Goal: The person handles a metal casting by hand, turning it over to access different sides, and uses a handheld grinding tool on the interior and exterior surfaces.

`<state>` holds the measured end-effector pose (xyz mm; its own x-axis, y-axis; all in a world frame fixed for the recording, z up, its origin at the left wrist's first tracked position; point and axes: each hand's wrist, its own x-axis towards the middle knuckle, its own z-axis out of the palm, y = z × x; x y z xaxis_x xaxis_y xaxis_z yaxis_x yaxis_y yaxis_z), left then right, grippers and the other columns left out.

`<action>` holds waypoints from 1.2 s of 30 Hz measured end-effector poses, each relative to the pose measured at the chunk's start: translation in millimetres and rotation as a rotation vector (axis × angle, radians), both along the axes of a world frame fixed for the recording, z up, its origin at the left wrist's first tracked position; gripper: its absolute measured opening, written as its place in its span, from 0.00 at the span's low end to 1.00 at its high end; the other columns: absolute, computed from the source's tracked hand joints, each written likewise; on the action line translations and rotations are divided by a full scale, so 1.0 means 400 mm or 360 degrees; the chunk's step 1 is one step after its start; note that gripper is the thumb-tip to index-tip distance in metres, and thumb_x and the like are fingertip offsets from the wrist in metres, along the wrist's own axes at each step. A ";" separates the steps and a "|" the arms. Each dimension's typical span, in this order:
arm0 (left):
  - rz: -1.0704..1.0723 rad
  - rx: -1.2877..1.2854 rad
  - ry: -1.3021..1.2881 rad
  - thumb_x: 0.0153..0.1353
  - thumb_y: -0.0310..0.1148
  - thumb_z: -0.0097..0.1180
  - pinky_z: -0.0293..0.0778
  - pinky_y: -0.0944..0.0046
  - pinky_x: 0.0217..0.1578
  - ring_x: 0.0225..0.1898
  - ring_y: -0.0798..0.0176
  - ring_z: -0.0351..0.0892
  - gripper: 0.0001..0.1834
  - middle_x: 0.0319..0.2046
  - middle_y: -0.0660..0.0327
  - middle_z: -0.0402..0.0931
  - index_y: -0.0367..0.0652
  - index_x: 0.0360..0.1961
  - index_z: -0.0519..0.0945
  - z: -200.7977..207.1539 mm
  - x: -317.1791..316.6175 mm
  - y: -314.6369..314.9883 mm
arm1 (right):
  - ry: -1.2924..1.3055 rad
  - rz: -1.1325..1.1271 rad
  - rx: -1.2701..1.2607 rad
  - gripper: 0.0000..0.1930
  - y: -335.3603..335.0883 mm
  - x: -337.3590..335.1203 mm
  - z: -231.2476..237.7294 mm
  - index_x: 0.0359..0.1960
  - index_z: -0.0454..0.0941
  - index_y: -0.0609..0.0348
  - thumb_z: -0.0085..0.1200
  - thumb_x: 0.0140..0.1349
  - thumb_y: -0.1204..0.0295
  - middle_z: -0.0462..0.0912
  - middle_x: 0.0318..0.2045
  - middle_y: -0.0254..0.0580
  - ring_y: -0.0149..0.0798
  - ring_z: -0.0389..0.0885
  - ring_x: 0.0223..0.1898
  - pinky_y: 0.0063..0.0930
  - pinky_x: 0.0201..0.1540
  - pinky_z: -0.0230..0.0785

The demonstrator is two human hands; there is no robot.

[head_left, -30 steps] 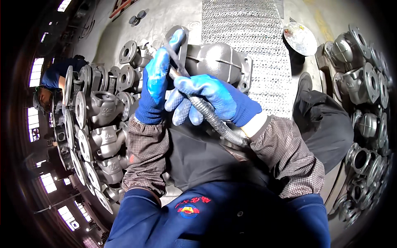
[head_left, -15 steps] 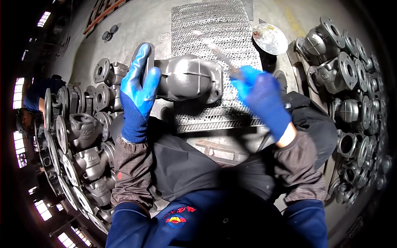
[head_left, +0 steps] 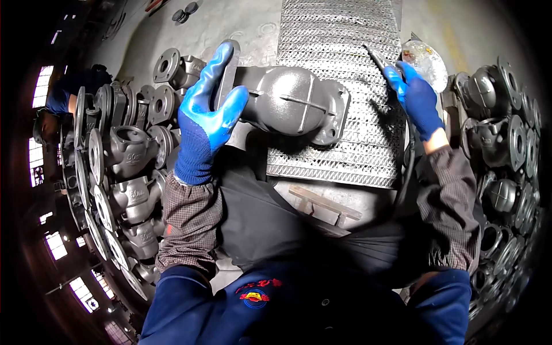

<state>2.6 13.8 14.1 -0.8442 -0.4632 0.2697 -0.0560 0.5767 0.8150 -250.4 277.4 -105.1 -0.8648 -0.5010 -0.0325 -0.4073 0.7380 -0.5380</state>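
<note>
Two-handed hold

Grey valve casting (head_left: 293, 100) is positioned across the left edge of the metal grating (head_left: 339, 164); its flange (head_left: 227, 77) is gripped by the half-spread left hand (head_left: 206, 115). Slim pointed tool (head_left: 376, 58) is held in the curled right hand (head_left: 418, 96).

Grey flanged casting (head_left: 290, 100) has a rounded, ribbed body, lying sideways. Slender tool (head_left: 375, 58) is slanted, well to its right.

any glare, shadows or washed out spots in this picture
Head view: glare on the grey casting; head view: dark shadow on the metal grating beside the right hand; head view: windows at left washed out, fisheye rim black.
</note>
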 end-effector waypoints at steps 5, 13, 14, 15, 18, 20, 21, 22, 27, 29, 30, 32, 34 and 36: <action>0.0021 -0.0032 0.0004 0.60 0.29 0.58 0.62 0.61 0.62 0.62 0.60 0.68 0.30 0.61 0.53 0.69 0.35 0.64 0.66 -0.001 0.016 -0.013 | -0.1330 0.0200 -0.0962 0.30 0.044 0.137 0.097 0.57 0.72 0.65 0.45 0.67 0.49 0.85 0.34 0.45 0.23 0.69 0.15 0.13 0.22 0.64; 0.0035 -0.0040 0.0016 0.59 0.26 0.55 0.62 0.61 0.63 0.62 0.59 0.68 0.30 0.61 0.52 0.69 0.36 0.63 0.67 -0.011 0.007 -0.022 | -0.2254 0.0083 -0.1382 0.26 0.084 0.220 0.118 0.59 0.69 0.70 0.37 0.71 0.59 0.84 0.40 0.54 0.23 0.73 0.18 0.10 0.16 0.55; 0.0049 -0.0054 -0.0034 0.59 0.26 0.56 0.61 0.61 0.63 0.62 0.60 0.68 0.29 0.61 0.52 0.69 0.35 0.63 0.68 0.001 0.003 -0.016 | -0.2264 0.0079 -0.1335 0.26 0.087 0.218 0.115 0.58 0.69 0.71 0.39 0.71 0.59 0.84 0.41 0.53 0.26 0.78 0.23 0.11 0.20 0.63; 0.0020 -0.0079 0.0002 0.59 0.26 0.56 0.60 0.61 0.63 0.62 0.60 0.68 0.29 0.61 0.52 0.69 0.35 0.63 0.68 -0.003 0.003 -0.019 | -0.2262 0.0076 -0.1337 0.26 0.088 0.219 0.119 0.58 0.69 0.71 0.39 0.70 0.59 0.84 0.40 0.52 0.27 0.79 0.26 0.12 0.22 0.66; 0.0043 -0.0163 -0.0079 0.59 0.25 0.57 0.57 0.60 0.65 0.65 0.58 0.64 0.29 0.62 0.52 0.68 0.34 0.63 0.67 0.007 0.005 -0.018 | -0.1872 -0.0017 -0.1242 0.23 0.091 0.214 0.117 0.58 0.70 0.69 0.44 0.69 0.62 0.84 0.36 0.48 0.29 0.81 0.28 0.16 0.26 0.70; 0.0078 -0.0094 -0.0090 0.59 0.24 0.56 0.56 0.59 0.66 0.66 0.57 0.62 0.29 0.63 0.51 0.67 0.34 0.63 0.67 0.008 0.007 -0.019 | -0.1398 -0.0311 -0.1097 0.20 0.100 0.197 0.115 0.57 0.71 0.65 0.47 0.68 0.66 0.84 0.33 0.47 0.30 0.81 0.27 0.17 0.26 0.70; 0.0107 -0.0124 -0.0128 0.59 0.24 0.56 0.54 0.57 0.66 0.67 0.56 0.61 0.29 0.63 0.50 0.66 0.34 0.63 0.67 0.012 0.009 -0.016 | -0.1229 -0.0444 -0.0954 0.21 0.107 0.165 0.108 0.59 0.70 0.62 0.47 0.69 0.64 0.83 0.30 0.43 0.28 0.78 0.23 0.18 0.26 0.69; 0.0099 -0.0101 -0.0106 0.59 0.24 0.56 0.53 0.56 0.67 0.67 0.55 0.59 0.30 0.64 0.50 0.65 0.34 0.64 0.66 0.012 0.009 -0.014 | -0.0871 -0.0419 -0.1026 0.19 0.132 0.131 0.051 0.57 0.73 0.63 0.46 0.69 0.65 0.83 0.30 0.40 0.28 0.78 0.25 0.19 0.28 0.71; 0.0057 -0.0033 -0.0074 0.58 0.21 0.54 0.51 0.55 0.68 0.68 0.55 0.59 0.30 0.65 0.50 0.64 0.33 0.64 0.65 0.004 -0.014 -0.006 | 0.0347 -0.0588 0.0262 0.13 0.208 0.003 0.015 0.46 0.82 0.44 0.51 0.61 0.68 0.83 0.37 0.49 0.51 0.83 0.36 0.40 0.39 0.76; 0.0086 -0.0070 -0.0092 0.57 0.19 0.52 0.51 0.54 0.68 0.68 0.55 0.59 0.31 0.64 0.50 0.64 0.33 0.64 0.65 0.008 -0.019 -0.004 | 0.0282 -0.0572 0.0374 0.14 0.201 -0.009 0.010 0.46 0.82 0.41 0.50 0.61 0.67 0.83 0.37 0.50 0.53 0.83 0.36 0.41 0.39 0.76; 0.0089 -0.0122 -0.0121 0.56 0.18 0.51 0.51 0.55 0.68 0.68 0.55 0.59 0.31 0.65 0.50 0.64 0.33 0.64 0.65 0.007 -0.016 -0.008 | 0.0231 -0.0553 0.0489 0.14 0.200 -0.012 0.004 0.46 0.82 0.39 0.49 0.61 0.67 0.83 0.37 0.51 0.54 0.82 0.37 0.43 0.40 0.76; 0.0099 -0.0111 -0.0128 0.55 0.18 0.50 0.51 0.55 0.68 0.68 0.56 0.59 0.32 0.65 0.50 0.64 0.32 0.64 0.65 0.005 -0.013 -0.010 | 0.0192 -0.0558 0.0439 0.14 0.199 -0.012 -0.019 0.46 0.82 0.39 0.49 0.60 0.67 0.83 0.36 0.49 0.53 0.82 0.36 0.44 0.40 0.76; 0.0113 -0.0134 -0.0175 0.56 0.22 0.47 0.49 0.55 0.68 0.68 0.57 0.58 0.32 0.66 0.51 0.61 0.34 0.65 0.64 0.006 -0.014 -0.012 | 0.0333 -0.0479 0.0550 0.15 0.193 -0.020 -0.036 0.46 0.82 0.39 0.50 0.59 0.67 0.83 0.35 0.49 0.53 0.82 0.36 0.44 0.40 0.76; 0.0119 -0.0160 -0.0185 0.56 0.22 0.47 0.50 0.56 0.68 0.68 0.57 0.59 0.32 0.66 0.52 0.61 0.34 0.65 0.64 0.008 -0.015 -0.014 | 0.0317 -0.0446 0.0529 0.15 0.191 -0.023 -0.044 0.46 0.82 0.39 0.50 0.58 0.68 0.83 0.36 0.48 0.53 0.82 0.36 0.44 0.41 0.76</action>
<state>-3.3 8.3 17.4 -0.8365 -0.5015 0.2208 -0.1923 0.6459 0.7388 -259.8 353.9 -122.8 -0.9708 -0.2383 0.0288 -0.2394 0.9529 -0.1860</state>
